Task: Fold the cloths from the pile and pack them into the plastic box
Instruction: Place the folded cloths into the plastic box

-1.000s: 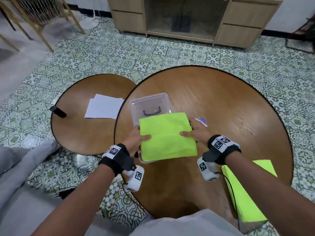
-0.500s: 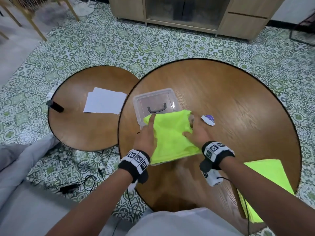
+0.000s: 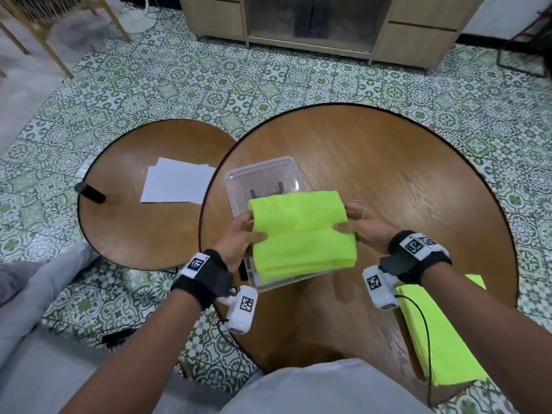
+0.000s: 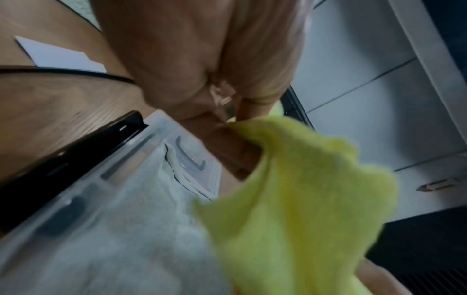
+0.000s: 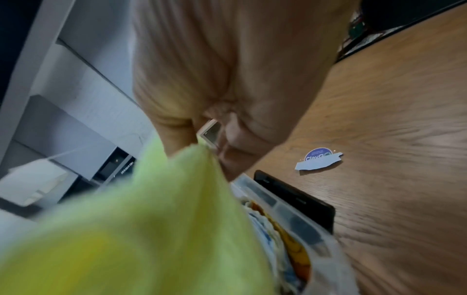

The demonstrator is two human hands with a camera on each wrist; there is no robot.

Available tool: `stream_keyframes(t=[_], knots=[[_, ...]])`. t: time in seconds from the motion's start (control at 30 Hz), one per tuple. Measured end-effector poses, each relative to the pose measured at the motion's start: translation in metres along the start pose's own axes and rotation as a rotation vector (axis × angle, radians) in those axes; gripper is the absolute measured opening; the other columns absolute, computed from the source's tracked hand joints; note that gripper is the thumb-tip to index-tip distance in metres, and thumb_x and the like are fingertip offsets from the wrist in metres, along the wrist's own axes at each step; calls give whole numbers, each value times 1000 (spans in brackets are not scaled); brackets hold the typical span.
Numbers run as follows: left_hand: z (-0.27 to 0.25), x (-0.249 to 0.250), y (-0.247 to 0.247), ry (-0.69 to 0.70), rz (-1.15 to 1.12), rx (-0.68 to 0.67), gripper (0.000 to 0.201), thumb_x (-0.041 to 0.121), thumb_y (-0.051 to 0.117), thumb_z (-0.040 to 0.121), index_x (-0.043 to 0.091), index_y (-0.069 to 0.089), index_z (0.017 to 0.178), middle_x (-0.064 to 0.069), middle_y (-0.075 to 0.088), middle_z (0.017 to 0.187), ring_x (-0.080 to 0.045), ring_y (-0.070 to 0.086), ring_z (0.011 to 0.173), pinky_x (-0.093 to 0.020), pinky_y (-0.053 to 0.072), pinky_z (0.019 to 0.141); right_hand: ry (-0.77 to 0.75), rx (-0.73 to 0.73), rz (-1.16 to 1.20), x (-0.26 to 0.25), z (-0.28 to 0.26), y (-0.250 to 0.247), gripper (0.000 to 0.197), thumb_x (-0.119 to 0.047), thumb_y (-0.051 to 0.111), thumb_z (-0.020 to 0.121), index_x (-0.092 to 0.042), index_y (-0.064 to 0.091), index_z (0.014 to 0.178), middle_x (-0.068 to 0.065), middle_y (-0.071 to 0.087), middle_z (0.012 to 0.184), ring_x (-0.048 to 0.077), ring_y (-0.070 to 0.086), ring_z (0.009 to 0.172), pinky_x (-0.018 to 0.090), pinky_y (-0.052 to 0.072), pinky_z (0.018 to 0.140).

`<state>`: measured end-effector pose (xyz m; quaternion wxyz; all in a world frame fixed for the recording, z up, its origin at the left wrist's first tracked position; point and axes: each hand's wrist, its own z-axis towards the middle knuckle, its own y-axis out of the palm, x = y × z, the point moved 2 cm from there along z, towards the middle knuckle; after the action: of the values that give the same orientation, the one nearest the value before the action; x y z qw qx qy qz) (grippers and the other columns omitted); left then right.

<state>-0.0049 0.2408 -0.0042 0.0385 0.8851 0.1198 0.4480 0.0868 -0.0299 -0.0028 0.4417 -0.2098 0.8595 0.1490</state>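
Closest to the person, at the near right edge of the big round table (image 3: pixel 388 162), the pile of lime-green cloths (image 3: pixel 442 339) lies flat, partly overhanging the rim, with a wrist cable trailing across it. Just beyond, both hands are busy over the plastic box (image 3: pixel 263 180): the left hand (image 3: pixel 239 234) pinches the left edge of a folded lime-green cloth (image 3: pixel 301 231), thumb on top and fingers tucked under, and the right hand (image 3: pixel 367 228) pinches the opposite edge the same way. The cloth hangs between them just above the box's near half, doubled over with a soft rounded fold on its far side. It looks light and limp, a fluffy microfibre sort of thing that sags wherever it isn't held, so taking it at the two side edges, as now, seems the sensible way to keep the fold from slumping open; it shouldn't slip or break. The wrist views show other folded cloths already in the box. The far half of the box shows a dark handle shape through the clear plastic. A small torn sticker (image 5: pixel 318 159) lies just right of the box. Farther left, white papers (image 3: pixel 179 183) rest on the smaller table (image 3: pixel 125 228).
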Motion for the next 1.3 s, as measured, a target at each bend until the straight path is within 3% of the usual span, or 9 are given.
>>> stream_keyframes(t=[0.23, 0.43, 0.53, 0.73, 0.9, 1.0, 1.1, 1.2, 1.3], knots=[[-8, 6, -1, 222, 69, -18, 53, -30, 36, 76, 7, 69, 57, -10, 74, 100, -27, 66, 106, -47, 53, 88, -166, 99, -192, -7, 9, -1, 42, 13, 63, 84, -24, 78, 69, 3, 70, 95, 18, 65, 88, 29, 51, 79], [-9, -2, -8, 192, 189, -80, 22, 4, 53, 78, 2, 74, 71, -14, 68, 105, -21, 62, 102, -31, 45, 84, -99, 106, -454, -15, 13, 10, 19, -5, 60, 88, -7, 70, 72, 27, 68, 95, 25, 61, 74, 23, 48, 64], [-1, -7, -5, 371, 920, -26, 8, 25, 76, 81, 22, 70, 85, 6, 60, 105, -10, 57, 93, -29, 44, 85, -79, 132, -778, -7, 23, 11, 26, -37, 81, 75, -14, 69, 75, 12, 68, 94, 16, 55, 75, 29, 43, 68], [-3, -31, 12, 464, 2042, -248, 49, 48, 58, 86, 32, 47, 131, 7, 57, 125, -27, 40, 122, -42, 33, 101, -219, -53, -1408, -2, 21, 37, 17, -29, 75, 80, -25, 64, 91, -9, 49, 125, 19, 58, 99, 30, 44, 80], [9, -30, 13, 444, 2079, -160, 87, 74, 39, 85, 21, 16, 150, -8, 44, 143, -30, 33, 131, -45, 26, 107, -131, -251, -1684, 2, 20, 50, 17, -8, 58, 89, -11, 66, 105, 9, 46, 133, 30, 60, 99, 29, 36, 68], [16, -35, 15, 370, 2126, -279, 97, 71, 46, 84, 28, -6, 153, -11, 15, 159, -34, 23, 142, -48, 20, 115, -89, -294, -1649, -8, 24, 53, 26, -2, 58, 86, -14, 63, 108, 9, 45, 130, 28, 57, 102, 29, 36, 68], [23, -40, 16, 322, 2187, -418, 92, 62, 55, 86, 36, -3, 152, -9, 20, 158, -33, 32, 137, -47, 27, 111, -53, -376, -1819, -6, 21, 61, 32, -5, 61, 86, -14, 62, 117, 11, 40, 137, 32, 53, 113, 34, 43, 74], [26, -36, 20, 326, 2163, -426, 97, 59, 64, 81, 39, 1, 152, -10, 10, 161, -34, 23, 142, -48, 25, 114, -200, -301, -1944, 0, 19, 65, 29, -20, 67, 76, -16, 71, 104, 11, 34, 147, 35, 35, 131, 47, 36, 104], [26, -37, 23, 326, 2089, -407, 108, 52, 71, 78, 34, -5, 152, -11, -6, 162, -36, 14, 146, -48, 23, 116, -445, -244, -1812, -3, 19, 69, 23, -23, 70, 65, -16, 70, 87, 8, 48, 132, 31, 43, 119, 42, 36, 97]])
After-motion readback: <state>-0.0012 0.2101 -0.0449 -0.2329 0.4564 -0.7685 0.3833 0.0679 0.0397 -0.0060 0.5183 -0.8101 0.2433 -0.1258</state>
